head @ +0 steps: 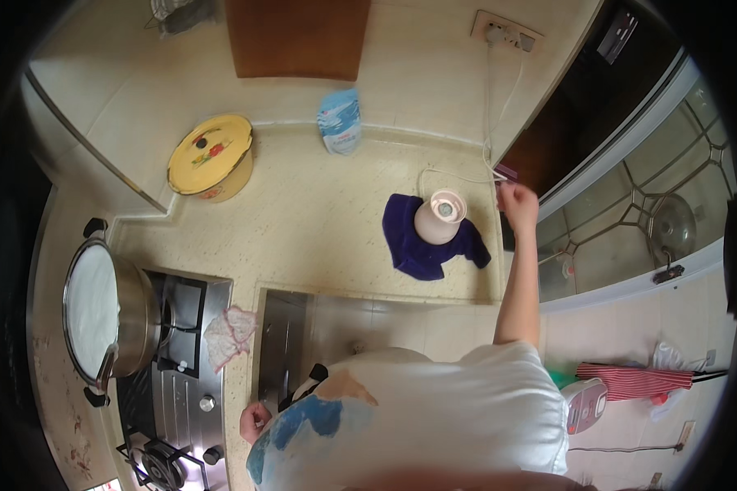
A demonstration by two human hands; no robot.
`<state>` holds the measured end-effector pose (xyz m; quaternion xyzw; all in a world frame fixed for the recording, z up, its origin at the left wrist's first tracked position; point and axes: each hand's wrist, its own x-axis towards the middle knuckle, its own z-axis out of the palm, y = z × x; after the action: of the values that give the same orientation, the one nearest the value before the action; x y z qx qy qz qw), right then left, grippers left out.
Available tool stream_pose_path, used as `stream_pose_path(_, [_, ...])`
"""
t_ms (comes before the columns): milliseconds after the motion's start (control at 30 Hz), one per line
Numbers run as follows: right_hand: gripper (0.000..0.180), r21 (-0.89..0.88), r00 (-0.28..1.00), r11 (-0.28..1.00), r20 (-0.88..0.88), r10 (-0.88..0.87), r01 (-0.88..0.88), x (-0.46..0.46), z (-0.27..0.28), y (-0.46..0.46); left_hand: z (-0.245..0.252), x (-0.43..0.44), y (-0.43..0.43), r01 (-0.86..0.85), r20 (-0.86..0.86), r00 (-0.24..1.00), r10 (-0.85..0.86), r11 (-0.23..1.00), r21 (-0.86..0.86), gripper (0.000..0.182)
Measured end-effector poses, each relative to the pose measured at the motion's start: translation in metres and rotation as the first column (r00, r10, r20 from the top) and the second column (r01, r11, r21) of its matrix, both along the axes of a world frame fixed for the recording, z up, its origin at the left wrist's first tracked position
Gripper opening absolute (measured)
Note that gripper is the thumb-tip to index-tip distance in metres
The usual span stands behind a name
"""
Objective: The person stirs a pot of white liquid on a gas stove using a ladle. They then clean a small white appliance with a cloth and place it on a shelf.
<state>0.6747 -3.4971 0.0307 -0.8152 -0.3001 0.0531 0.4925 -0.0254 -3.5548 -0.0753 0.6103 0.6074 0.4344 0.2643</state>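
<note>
My right hand (519,205) is stretched out to the counter's right end, fingers curled, beside a dark purple item (506,173) and a white power cord (467,179). Whether it grips either is unclear. Left of it, a pale pink, cup-shaped appliance (437,226) with an open top stands on a dark purple cloth (413,255). My left hand (255,422) is low at the counter's front edge by the stove, its fingers curled and partly hidden; no object shows in it. A crumpled, pink-edged cloth (230,337) lies at the edge above that hand.
A large steel pot (138,319) with white contents stands on the gas stove (181,393). Against the wall are a yellow enamel lidded pot (212,159) and a blue-white pouch (341,123). A wall socket (506,34) holds plugs. A glass-paned door (614,215) stands at right.
</note>
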Motion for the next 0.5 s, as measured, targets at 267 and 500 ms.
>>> stream_pose_path(267, [0.034,0.431,0.955,0.901,0.239,-0.175,0.057,0.082,0.084,0.133,0.018,0.039,0.008,0.037,-0.013,0.999,-0.036,0.999,0.04,0.019])
stream_pose_path(500, [0.037,0.503,0.986,0.862,-0.102,0.134,-0.065,0.045,0.109,0.144,0.012,0.035,-0.009,-0.057,-0.01,0.998,0.057,0.998,-0.021,0.017])
